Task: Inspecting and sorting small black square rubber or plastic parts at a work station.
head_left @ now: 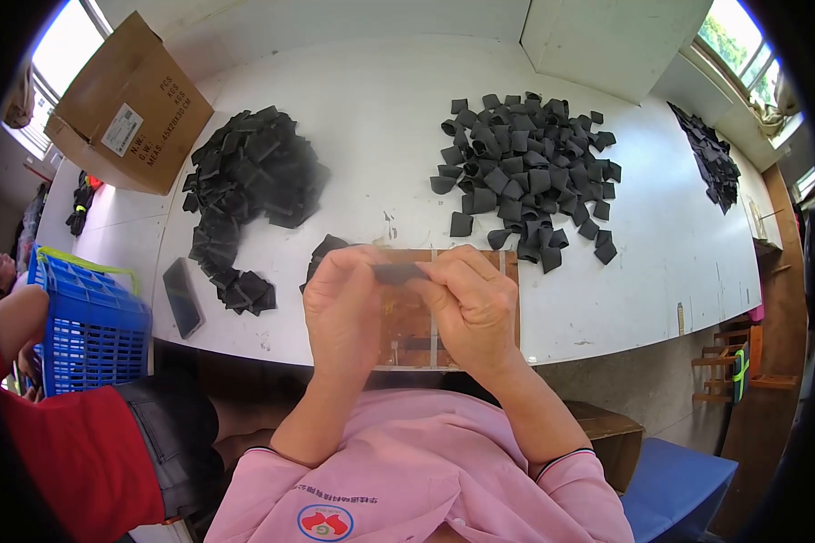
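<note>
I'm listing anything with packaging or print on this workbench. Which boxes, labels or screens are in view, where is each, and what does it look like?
Cardboard box: far left corner of the white table, brown, flaps open, dark print on its side.
Label: stuck on the box's side, small white rectangle with dark print.
Phone: near table edge, left of the left hand, flat dark rectangle, screen dark.
Right hand: shares a black strip, unprinted.

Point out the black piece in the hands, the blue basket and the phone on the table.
black piece (398,271), head view, its middle between both hands.
blue basket (90,335), head view, its slatted side wall.
phone (183,297), head view, middle of its dark screen.
</note>
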